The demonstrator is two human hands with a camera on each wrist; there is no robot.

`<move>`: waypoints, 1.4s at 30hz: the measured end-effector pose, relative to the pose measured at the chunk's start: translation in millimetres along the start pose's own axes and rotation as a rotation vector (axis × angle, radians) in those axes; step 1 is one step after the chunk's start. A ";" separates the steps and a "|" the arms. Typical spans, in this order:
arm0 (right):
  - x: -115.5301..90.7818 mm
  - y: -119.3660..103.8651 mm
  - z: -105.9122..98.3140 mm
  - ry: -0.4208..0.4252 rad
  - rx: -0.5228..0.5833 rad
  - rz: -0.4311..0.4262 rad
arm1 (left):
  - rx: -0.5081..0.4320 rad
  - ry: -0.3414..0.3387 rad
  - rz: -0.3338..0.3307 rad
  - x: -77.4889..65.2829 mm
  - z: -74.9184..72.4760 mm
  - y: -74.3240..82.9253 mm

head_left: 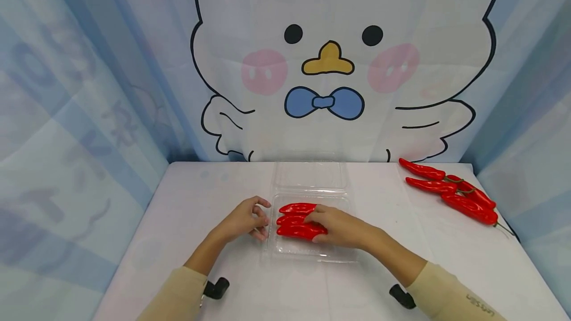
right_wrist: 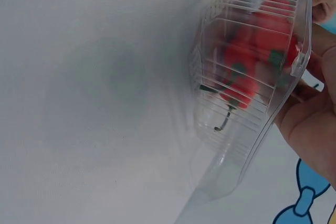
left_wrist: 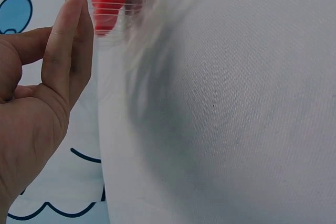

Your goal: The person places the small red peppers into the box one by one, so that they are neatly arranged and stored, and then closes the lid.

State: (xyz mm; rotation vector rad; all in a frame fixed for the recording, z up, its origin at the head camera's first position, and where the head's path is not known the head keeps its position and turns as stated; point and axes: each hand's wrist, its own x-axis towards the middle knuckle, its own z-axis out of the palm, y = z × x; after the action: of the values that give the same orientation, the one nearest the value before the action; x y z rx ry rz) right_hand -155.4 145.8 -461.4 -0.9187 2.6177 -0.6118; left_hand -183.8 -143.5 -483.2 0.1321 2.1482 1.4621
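Note:
Three red chili peppers (head_left: 292,220) lie side by side in a clear plastic clamshell box (head_left: 296,250), whose lid is folded back to the far side. My right hand (head_left: 341,227) reaches in from the right and pinches the nearest pepper (head_left: 298,232) near its right end, thumb in front and fingers behind. Green stems (right_wrist: 239,69) show through the box wall in the right wrist view. Beside the box's left wall is my left hand (head_left: 245,219), its fingers loosely bent and holding nothing. Its fingertips are close to the rim; contact is unclear.
Several more red chili peppers (head_left: 468,207) lie in a cluster at the far right of the white table (head_left: 187,202). A curtain (head_left: 321,137) printed with a cartoon bird hangs behind the table, and blue curtains flank both sides.

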 end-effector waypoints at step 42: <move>-1.4 -0.3 26.4 0.149 -0.226 -0.044 | -0.009 0.001 0.009 -1.9 1.6 0.2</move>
State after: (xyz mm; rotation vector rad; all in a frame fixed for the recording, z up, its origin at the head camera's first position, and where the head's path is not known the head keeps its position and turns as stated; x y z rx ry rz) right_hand -143.4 138.7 -483.9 -1.0345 2.8516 -0.4140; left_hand -181.5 -142.8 -482.8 0.1380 2.1440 1.4764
